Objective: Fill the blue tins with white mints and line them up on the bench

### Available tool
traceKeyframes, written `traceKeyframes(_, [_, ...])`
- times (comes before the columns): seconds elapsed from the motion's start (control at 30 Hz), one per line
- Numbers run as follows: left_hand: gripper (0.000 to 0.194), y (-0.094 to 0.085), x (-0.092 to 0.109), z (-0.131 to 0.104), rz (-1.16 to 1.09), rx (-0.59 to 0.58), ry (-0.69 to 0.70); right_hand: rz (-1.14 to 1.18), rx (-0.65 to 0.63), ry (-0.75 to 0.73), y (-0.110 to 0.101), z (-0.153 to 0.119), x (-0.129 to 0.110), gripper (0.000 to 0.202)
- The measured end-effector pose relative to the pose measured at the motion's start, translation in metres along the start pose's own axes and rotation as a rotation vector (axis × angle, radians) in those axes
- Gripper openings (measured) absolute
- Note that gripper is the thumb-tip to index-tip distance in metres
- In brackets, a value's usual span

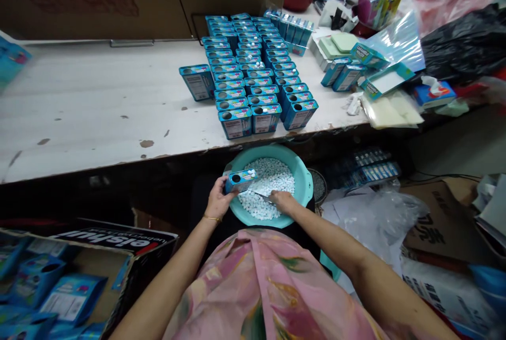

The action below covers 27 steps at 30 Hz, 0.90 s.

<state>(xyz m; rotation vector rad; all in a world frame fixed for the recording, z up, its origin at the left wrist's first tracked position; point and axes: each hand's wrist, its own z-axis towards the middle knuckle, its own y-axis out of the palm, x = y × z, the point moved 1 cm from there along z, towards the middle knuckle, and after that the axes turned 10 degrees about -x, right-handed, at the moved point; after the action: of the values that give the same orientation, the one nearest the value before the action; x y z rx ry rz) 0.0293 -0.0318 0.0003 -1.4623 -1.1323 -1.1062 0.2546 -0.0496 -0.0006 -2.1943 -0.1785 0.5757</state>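
A turquoise basin (303,171) full of small white candies (272,171) rests on the lap. My left hand (219,198) is closed around a small blue box (241,181), held over the left part of the basin, with a dark round opening and a few white pieces on its top. Inside the basin, my right hand (282,201) grips a metal scoop (263,196), whose end lies at the candies just below the box. Part of the scoop is hidden by the fingers.
Rows of blue boxes (237,123) stand on the white table (98,108), one apart at their left (197,83). A carton (114,298) of blue boxes is at lower left. Plastic bags (363,219) lie right of the basin; a red bowl (294,1) stands behind.
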Motion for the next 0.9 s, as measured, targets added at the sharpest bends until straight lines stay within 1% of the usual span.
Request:
traceKeyframes(0.07, [0.046, -0.002, 0.004, -0.002, 0.013, 0.013, 0.006, 0.079, -0.050, -0.036, -0.002, 0.000, 0.007, 0.024])
traceKeyframes(0.17, [0.044, -0.006, 0.007, -0.004, 0.038, 0.040, 0.002, 0.191, -0.097, -0.076, -0.017, -0.008, 0.019, 0.027])
traceKeyframes(0.27, [0.043, -0.008, 0.005, -0.005, 0.035, 0.042, 0.018, 0.346, -0.069, -0.137, -0.044, -0.026, 0.019, 0.028])
traceKeyframes(0.33, [0.043, -0.007, 0.001, -0.006, 0.013, 0.036, 0.028, 0.411, -0.014, -0.191, -0.070, -0.043, 0.010, 0.027])
traceKeyframes(0.4, [0.042, -0.003, -0.002, -0.008, -0.007, 0.023, 0.032, 0.343, 0.044, -0.206, -0.097, -0.059, -0.006, 0.028])
traceKeyframes(0.43, [0.042, 0.000, -0.002, -0.008, -0.010, 0.012, 0.035, 0.258, 0.062, -0.187, -0.109, -0.065, -0.016, 0.029])
traceKeyframes(0.5, [0.040, 0.007, -0.001, -0.009, 0.011, -0.012, 0.049, 0.034, 0.069, -0.100, -0.130, -0.073, -0.039, 0.031])
traceKeyframes(0.6, [0.035, 0.014, 0.006, -0.010, 0.068, -0.059, 0.094, -0.272, 0.025, 0.013, -0.147, -0.074, -0.076, 0.029])
traceKeyframes(0.67, [0.034, 0.015, 0.008, -0.010, 0.082, -0.077, 0.116, -0.377, 0.008, 0.023, -0.153, -0.074, -0.094, 0.028])
traceKeyframes(0.7, [0.035, 0.015, 0.008, -0.009, 0.074, -0.072, 0.115, -0.400, 0.007, 0.020, -0.155, -0.075, -0.099, 0.028])
traceKeyframes(0.73, [0.036, 0.014, 0.007, -0.008, 0.051, -0.065, 0.102, -0.407, 0.014, 0.020, -0.157, -0.078, -0.101, 0.028])
traceKeyframes(0.8, [0.041, 0.013, 0.003, -0.006, -0.065, -0.064, 0.046, -0.383, 0.048, 0.040, -0.160, -0.087, -0.093, 0.029])
traceKeyframes(0.9, [0.051, 0.017, 0.000, -0.002, -0.310, -0.142, -0.044, -0.289, 0.158, 0.113, -0.162, -0.101, -0.064, 0.032])
